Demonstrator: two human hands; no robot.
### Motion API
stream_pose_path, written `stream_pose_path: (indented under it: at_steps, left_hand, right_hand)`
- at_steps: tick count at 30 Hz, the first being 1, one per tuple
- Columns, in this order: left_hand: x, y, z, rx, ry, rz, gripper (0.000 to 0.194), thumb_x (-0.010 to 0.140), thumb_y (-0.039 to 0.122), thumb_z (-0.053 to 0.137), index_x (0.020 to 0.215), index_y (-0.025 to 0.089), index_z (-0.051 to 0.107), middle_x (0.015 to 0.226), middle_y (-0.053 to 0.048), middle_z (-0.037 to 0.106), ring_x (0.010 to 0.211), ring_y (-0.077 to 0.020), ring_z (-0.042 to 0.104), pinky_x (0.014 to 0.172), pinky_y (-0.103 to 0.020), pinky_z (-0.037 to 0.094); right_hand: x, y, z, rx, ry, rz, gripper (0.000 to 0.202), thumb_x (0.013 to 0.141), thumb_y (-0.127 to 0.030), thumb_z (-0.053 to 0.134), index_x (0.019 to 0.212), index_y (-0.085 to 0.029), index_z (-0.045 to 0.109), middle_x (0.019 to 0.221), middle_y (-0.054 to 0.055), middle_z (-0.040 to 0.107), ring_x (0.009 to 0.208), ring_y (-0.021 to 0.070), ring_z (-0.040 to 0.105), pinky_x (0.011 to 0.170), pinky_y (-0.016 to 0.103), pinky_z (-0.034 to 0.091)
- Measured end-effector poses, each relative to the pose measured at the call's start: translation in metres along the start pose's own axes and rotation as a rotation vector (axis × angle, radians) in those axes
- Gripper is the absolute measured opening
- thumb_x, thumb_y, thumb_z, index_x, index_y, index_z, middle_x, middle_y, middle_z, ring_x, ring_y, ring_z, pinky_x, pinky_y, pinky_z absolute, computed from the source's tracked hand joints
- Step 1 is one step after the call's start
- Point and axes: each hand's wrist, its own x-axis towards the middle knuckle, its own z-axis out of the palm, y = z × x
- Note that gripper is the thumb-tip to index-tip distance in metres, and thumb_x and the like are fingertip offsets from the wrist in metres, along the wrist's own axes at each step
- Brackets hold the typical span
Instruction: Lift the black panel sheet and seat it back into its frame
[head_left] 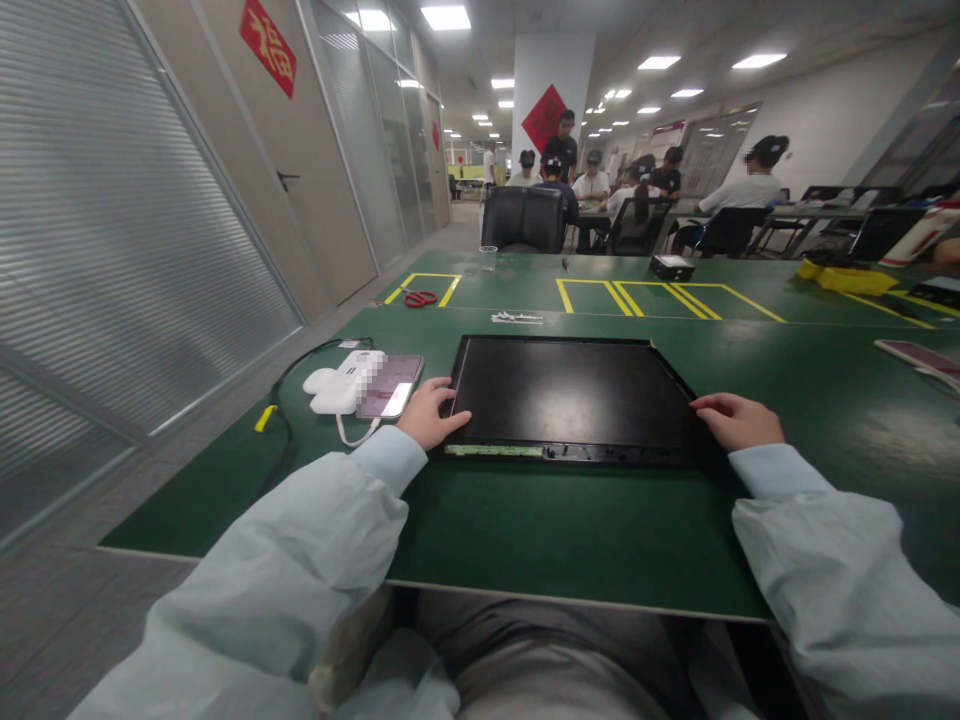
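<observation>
A flat black display panel (566, 390) in a thin dark frame lies on the green table in front of me. Along its near edge runs a strip with a narrow green circuit board (495, 451). My left hand (431, 412) grips the left side of the frame, thumb over the near corner and fingers along the edge. On the opposite side, my right hand (736, 420) pinches the right edge between thumb and forefinger; its other fingers are curled. The undersides of both grips are hidden.
Left of the panel lie a phone (391, 386), a white device (346, 382) and a black cable (285, 420). Beyond are small white strips (517, 318), red-handled scissors (418, 298), a clear cup (487, 258) and a black box (672, 267). Several people sit farther back.
</observation>
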Motion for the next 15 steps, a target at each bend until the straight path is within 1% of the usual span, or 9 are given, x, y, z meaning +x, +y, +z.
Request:
stream_pose_path:
  at_steps: [4,9,11,15]
  left_hand:
    - [0.001,0.002,0.0,-0.019,-0.004,-0.029,0.037,0.079,0.046,0.08,0.103,0.018,0.081,0.14,-0.017,0.065,0.131,-0.0378,0.065,0.114,-0.055,0.055]
    - [0.002,0.008,-0.001,-0.047,-0.012,-0.079,0.027,0.083,0.036,0.072,0.101,0.018,0.08,0.139,-0.017,0.064,0.133,-0.0371,0.064,0.111,-0.055,0.057]
    - [0.002,0.009,0.0,-0.076,-0.008,-0.09,0.028,0.083,0.031,0.07,0.106,0.018,0.079,0.138,-0.017,0.064,0.134,-0.0357,0.063,0.109,-0.054,0.059]
    - [-0.001,0.01,-0.001,-0.098,0.013,-0.102,0.04,0.082,0.024,0.068,0.121,0.018,0.072,0.136,-0.016,0.064,0.128,-0.0317,0.066,0.104,-0.051,0.063]
  right_hand:
    - [-0.001,0.0,0.0,0.005,-0.005,0.0,0.016,0.066,-0.033,0.066,0.073,-0.03,0.08,0.075,0.005,0.075,0.078,0.0277,0.071,0.079,0.041,0.056]
    - [0.002,0.004,0.001,0.013,-0.006,-0.024,0.015,0.066,-0.034,0.067,0.073,-0.03,0.08,0.074,0.005,0.075,0.078,0.0276,0.071,0.078,0.041,0.056]
    - [0.004,0.008,0.001,0.024,-0.004,-0.028,0.016,0.066,-0.035,0.067,0.074,-0.03,0.08,0.071,0.004,0.074,0.075,0.0272,0.071,0.077,0.042,0.056]
    - [0.005,0.017,0.003,0.096,-0.036,-0.015,0.022,0.068,-0.039,0.067,0.081,-0.029,0.081,0.066,0.003,0.072,0.067,0.0256,0.069,0.071,0.041,0.056]
